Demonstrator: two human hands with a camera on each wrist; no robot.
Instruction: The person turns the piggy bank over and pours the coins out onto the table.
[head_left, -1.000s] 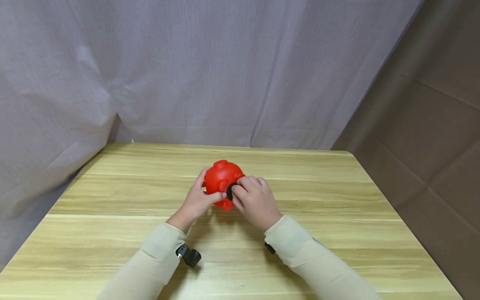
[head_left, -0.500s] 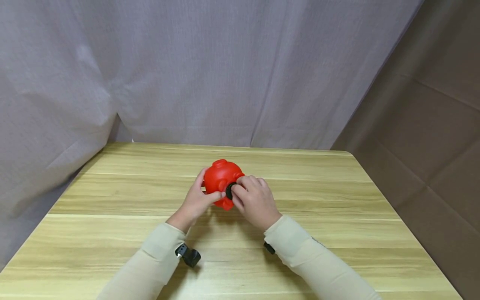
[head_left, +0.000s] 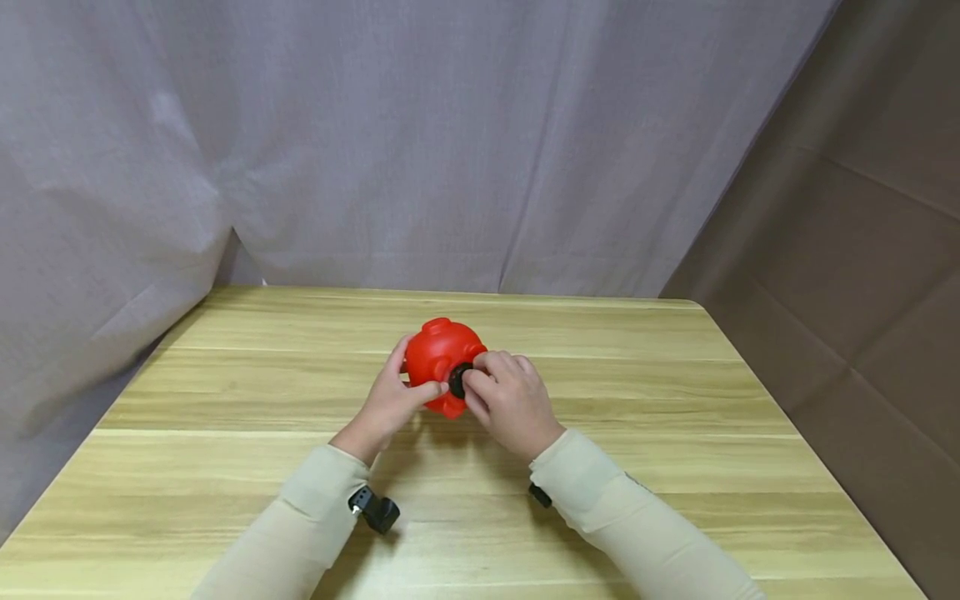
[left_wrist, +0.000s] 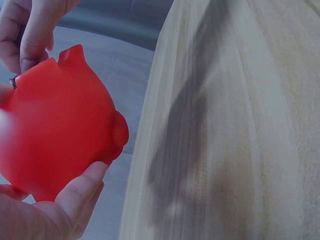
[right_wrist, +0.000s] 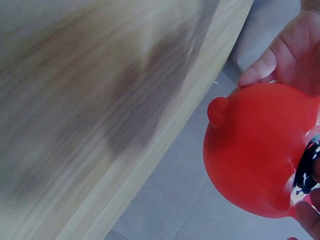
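A red piggy bank (head_left: 442, 358) is held just above the middle of the wooden table (head_left: 225, 433), belly toward me. My left hand (head_left: 393, 400) grips its left side, thumb across the front. My right hand (head_left: 508, 398) pinches the black round plug (head_left: 457, 380) set in the bank's underside. In the left wrist view the red piggy bank (left_wrist: 55, 130) fills the left side, with fingers (left_wrist: 75, 197) under it. In the right wrist view the red piggy bank (right_wrist: 257, 150) shows the black plug (right_wrist: 306, 167) at its right edge.
A grey curtain (head_left: 375, 142) hangs behind the table and a brown panel (head_left: 847, 250) stands to the right. Small black wrist cameras (head_left: 375, 508) are strapped under both beige sleeves.
The piggy bank and both hands have shifted very slightly left and up; the grips look unchanged.
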